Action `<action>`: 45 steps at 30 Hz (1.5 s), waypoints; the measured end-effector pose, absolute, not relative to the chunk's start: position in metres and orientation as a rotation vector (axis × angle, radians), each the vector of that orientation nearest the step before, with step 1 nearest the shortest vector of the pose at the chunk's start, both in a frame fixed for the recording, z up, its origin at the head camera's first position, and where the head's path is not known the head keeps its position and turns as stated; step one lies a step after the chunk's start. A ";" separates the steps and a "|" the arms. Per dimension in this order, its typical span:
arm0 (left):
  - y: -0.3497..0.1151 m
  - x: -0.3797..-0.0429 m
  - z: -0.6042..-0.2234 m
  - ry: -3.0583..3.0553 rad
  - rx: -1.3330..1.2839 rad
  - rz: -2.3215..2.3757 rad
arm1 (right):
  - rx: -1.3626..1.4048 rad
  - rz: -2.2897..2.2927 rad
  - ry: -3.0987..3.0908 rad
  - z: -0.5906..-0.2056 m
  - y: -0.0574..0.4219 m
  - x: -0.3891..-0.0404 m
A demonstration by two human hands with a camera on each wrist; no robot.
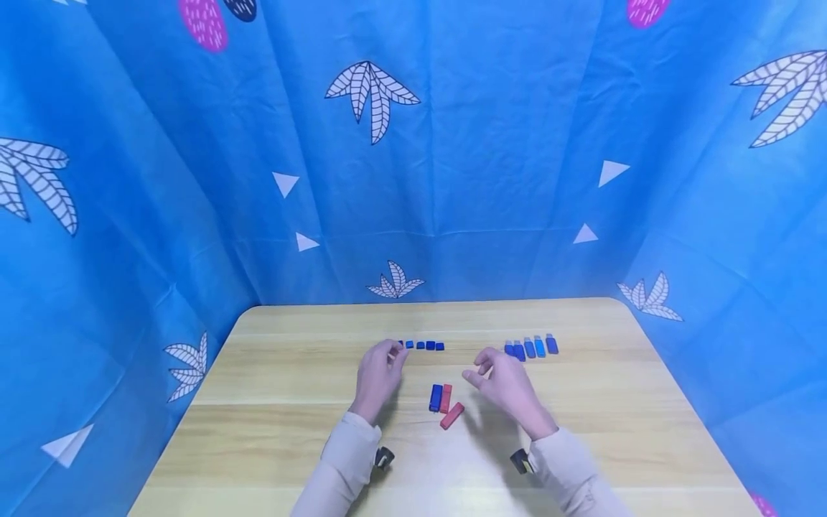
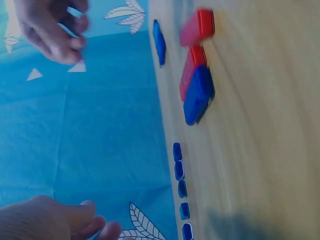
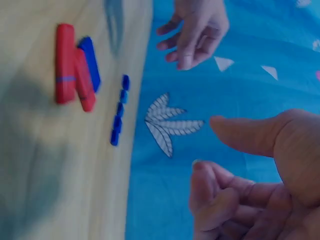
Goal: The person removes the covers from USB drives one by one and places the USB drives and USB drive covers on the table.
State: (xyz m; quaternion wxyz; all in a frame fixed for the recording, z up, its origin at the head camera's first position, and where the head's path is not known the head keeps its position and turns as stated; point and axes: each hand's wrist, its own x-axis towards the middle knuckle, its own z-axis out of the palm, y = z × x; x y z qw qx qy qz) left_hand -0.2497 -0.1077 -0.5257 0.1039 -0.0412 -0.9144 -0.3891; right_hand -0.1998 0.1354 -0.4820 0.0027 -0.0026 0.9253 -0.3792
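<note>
My left hand point(image 1: 378, 375) is over the left end of a row of small blue caps point(image 1: 430, 345), its fingers loosely bent. Nothing shows between those fingers in the right wrist view. Above the table to the right, my right hand point(image 1: 508, 382) has its thumb and forefinger point(image 3: 205, 192) apart with no object between them. Behind it stand several blue USB sticks point(image 1: 530, 349) side by side, pale connectors pointing to the back. Between the hands lie a blue stick point(image 1: 436, 397), a red stick point(image 1: 446, 398) beside it, and another red stick point(image 1: 452, 416) set at a slant.
The wooden table point(image 1: 258, 424) has rounded back corners. A blue patterned curtain point(image 1: 504, 143) surrounds its back and sides. Dark wrist devices point(image 1: 384, 458) sit at both cuffs, low over the tabletop.
</note>
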 end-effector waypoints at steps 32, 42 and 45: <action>-0.096 -0.190 -0.537 -2.688 -0.217 -1.275 | -0.069 -0.806 2.956 -0.550 0.091 -0.171; -0.087 -0.188 -0.532 -2.676 -0.290 -1.264 | -0.146 -0.863 2.944 -0.536 0.103 -0.173; -0.083 -0.189 -0.525 -2.675 -0.309 -1.276 | -0.146 -0.891 2.951 -0.525 0.106 -0.175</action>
